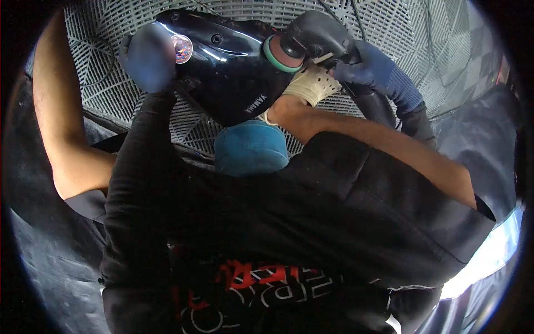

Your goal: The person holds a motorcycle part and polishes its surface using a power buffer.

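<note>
A glossy black panel point(233, 78) with YAMAHA lettering and a round sticker lies across the person's lap area, above a grey lattice mat. My left hand point(149, 58), in a blue glove, is at the panel's left end; its fingers are blurred. My right hand point(364, 69), also blue-gloved, grips the black power polisher point(317, 38) near its rear. The polisher's green-edged round pad point(282, 54) rests against the panel's right end. Just below the pad is a cream perforated clog point(314, 86) on a bare foot.
The grey lattice mat point(100, 33) spreads under and behind the panel. A blue rounded object point(251, 149) sits below the panel, between the legs. Dark cables point(359, 19) run over the mat at the upper right.
</note>
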`<state>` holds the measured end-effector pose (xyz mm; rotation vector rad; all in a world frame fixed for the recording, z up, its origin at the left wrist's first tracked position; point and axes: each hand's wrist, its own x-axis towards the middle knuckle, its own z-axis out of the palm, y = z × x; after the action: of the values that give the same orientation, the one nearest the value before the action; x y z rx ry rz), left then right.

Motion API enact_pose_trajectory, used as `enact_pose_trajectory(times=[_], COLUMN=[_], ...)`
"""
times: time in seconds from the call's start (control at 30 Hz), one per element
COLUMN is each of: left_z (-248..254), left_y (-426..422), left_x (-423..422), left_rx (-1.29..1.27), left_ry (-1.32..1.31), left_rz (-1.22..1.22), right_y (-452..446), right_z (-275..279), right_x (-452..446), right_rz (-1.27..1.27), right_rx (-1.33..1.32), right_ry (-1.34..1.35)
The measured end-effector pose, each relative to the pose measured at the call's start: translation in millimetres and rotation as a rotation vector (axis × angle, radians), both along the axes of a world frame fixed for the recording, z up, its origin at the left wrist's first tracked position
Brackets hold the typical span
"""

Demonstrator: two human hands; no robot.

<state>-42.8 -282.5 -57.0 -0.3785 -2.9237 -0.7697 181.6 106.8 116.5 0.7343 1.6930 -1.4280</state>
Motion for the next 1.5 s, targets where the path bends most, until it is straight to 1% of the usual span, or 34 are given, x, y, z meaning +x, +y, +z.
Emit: enact_pose_trajectory(times=[0.07,0.13,0.17,0.23,0.27,0.33,0.4,0.47,0.5,0.57,0.63,0.7,0.77,0.8,0.87,0.9,0.97,1.03,1.1,1.17,1.2,1.27,1.4,1.47,1.5], left_z=[-8,-7,-2,7,8,10,12,10,5,6,7,8,9,10,11,10,10,10,10,11,11,12,11,12,11], left_y=[-10,-12,-8,3,1,3,5,2,1,3,3,3,5,5,3,4,4,5,6,7,7,6,8,6,6], left_x=[-3,-7,-5,1,2,0,2,2,1,0,-1,1,2,1,0,0,2,2,1,1,0,1,2,1,1], left_rx=[0.03,-0.091,-0.089,-0.024,-0.027,-0.109,-0.111,-0.118,-0.113,-0.106,-0.088,-0.096,-0.1,-0.097,-0.094,-0.089,-0.083,-0.041,-0.08,-0.051,-0.052,-0.059,-0.049,-0.1,-0.099], left_ry=[-0.021,-0.005,-0.006,0.02,0.018,0.061,0.04,0.016,0.063,0.112,0.063,0.073,0.089,0.068,0.04,0.061,0.08,0.083,0.097,0.1,0.102,0.076,0.123,0.101,0.099], left_rz=[0.011,-0.098,-0.095,-0.004,-0.004,-0.047,-0.022,-0.005,-0.011,-0.01,-0.012,-0.02,-0.023,-0.022,-0.025,-0.031,-0.031,-0.025,-0.036,-0.027,-0.024,-0.026,-0.007,-0.033,-0.033], right_y=[3,1,1,1,0,-2,-2,-2,-1,4,0,-3,-4,-6,-12,-12,-12,-21,-22,-22,-23,-39,-37,-40,-36], right_z=[-4,-7,-7,-9,-9,-7,-7,-11,-13,-17,-17,-17,-18,-18,-10,-10,-9,-4,-7,-17,-19,-5,-10,3,-1], right_x=[-3,-4,-4,-5,-5,-11,-15,-15,-16,-18,-21,-22,-27,-30,-36,-41,-50,-61,-60,-58,-55,-63,-82,-98,-95], right_rz=[0.112,0.113,0.114,0.115,0.11,0.123,0.141,0.139,0.141,0.233,0.214,0.19,0.124,0.126,0.149,0.152,0.256,0.266,0.275,0.229,0.232,0.28,0.278,0.45,0.45], right_rx=[0.024,0.029,0.035,0.034,0.027,0.052,0.076,0.073,0.073,0.069,0.082,0.094,-0.019,-0.021,0.097,0.099,0.088,0.116,0.148,0.008,0.007,0.227,0.124,0.282,0.283], right_ry=[0.029,0.041,0.052,0.087,0.117,0.127,0.137,0.056,0.056,0.089,0.09,0.085,0.096,0.1,0.147,0.148,0.139,0.138,0.136,0.189,0.191,0.259,0.282,0.145,0.142])
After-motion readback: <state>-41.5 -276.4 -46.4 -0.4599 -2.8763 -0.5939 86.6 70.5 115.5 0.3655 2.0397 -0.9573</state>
